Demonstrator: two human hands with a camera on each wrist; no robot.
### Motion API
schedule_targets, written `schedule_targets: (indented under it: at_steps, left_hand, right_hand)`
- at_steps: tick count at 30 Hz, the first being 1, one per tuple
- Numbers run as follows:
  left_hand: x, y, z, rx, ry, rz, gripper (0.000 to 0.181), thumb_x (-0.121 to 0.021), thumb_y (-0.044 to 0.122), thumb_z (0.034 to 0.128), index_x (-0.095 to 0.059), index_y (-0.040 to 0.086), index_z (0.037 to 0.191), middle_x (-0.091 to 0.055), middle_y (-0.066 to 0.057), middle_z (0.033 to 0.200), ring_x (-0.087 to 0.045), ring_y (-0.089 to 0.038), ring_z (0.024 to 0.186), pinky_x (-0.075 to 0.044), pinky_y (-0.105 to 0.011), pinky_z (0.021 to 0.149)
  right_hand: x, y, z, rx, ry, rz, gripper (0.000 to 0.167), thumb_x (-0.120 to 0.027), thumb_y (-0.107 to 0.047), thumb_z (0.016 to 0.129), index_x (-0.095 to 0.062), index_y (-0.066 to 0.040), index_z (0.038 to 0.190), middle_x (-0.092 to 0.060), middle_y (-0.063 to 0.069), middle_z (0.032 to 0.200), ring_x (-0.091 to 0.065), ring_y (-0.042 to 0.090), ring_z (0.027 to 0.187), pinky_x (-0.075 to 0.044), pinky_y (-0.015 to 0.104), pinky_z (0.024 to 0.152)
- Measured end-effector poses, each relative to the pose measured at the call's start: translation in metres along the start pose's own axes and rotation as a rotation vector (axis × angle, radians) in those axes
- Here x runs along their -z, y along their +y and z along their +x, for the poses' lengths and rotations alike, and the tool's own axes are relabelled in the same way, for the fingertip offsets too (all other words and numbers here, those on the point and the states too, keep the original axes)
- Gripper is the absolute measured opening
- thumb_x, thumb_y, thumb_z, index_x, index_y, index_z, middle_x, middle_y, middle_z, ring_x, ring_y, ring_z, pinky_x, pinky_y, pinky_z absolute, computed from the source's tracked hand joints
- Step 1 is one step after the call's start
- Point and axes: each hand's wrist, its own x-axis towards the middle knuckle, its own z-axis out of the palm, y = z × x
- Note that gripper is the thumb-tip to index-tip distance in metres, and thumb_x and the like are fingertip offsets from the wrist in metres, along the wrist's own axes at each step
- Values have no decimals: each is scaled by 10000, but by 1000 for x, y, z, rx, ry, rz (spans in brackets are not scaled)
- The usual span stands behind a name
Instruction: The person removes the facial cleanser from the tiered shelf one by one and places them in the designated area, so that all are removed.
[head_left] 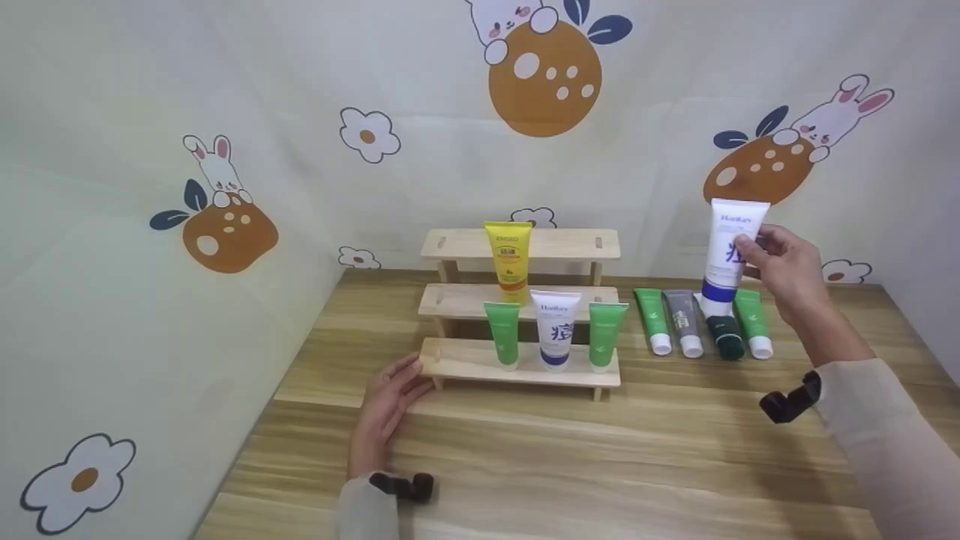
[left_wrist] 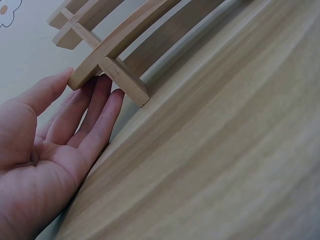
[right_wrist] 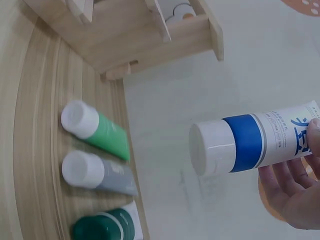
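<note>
My right hand [head_left: 796,274] holds a white squeeze tube [head_left: 724,244] with a blue band upright, cap down, in the air above the tubes at right. In the right wrist view, its white cap [right_wrist: 212,148] points left. My left hand [head_left: 385,401] grips the left end of the lowest tier of a wooden step rack [head_left: 456,358], its thumb [left_wrist: 52,90] at the plank's end and its fingers beneath. On that tier stand a green tube [head_left: 503,334], a white-and-blue tube [head_left: 556,330] and another green tube [head_left: 604,335]. A yellow tube [head_left: 510,259] stands on the middle tier.
Right of the rack, a green tube [head_left: 653,319], a grey tube [head_left: 683,321], a dark green-capped tube [head_left: 725,337] and another green tube [head_left: 752,321] lie on the wooden table [head_left: 525,457]. A patterned curtain [head_left: 435,187] hangs behind.
</note>
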Motion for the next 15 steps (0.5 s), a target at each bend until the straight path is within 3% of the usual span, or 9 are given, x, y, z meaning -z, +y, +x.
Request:
schedule_targets:
  at_steps: [6,10,15]
  left_hand:
    - [0,-1,2,21,26,-7,428,-600,46,987,-468,-125,1357,-644,-109,1170,-694,-195,992,-620,-349,946]
    - [0,-1,3,25,34,6,440,-606,58,988,-463,-116,1366,-633,-118,1191,-690,-184,1002,-618,-339,950]
    - [0,-1,3,31,47,-6,424,-607,47,982,-479,-109,1354,-652,-110,1168,-690,-186,984,-619,-339,946]
  right_hand:
    - [19,20,7,-56,29,-62,832,-500,-621,934,-320,-102,1560,-492,94,1457,-558,74,1113,-557,124,877]
    - [31,32,11,-108,50,-59,897,-521,-649,904,-294,-89,1567,-542,-17,1309,-561,7,996,-547,83,818]
    - [45,44,18,-159,55,-45,925,-546,-642,898,-266,-71,1570,-527,-147,1114,-566,-49,857,-529,119,774]
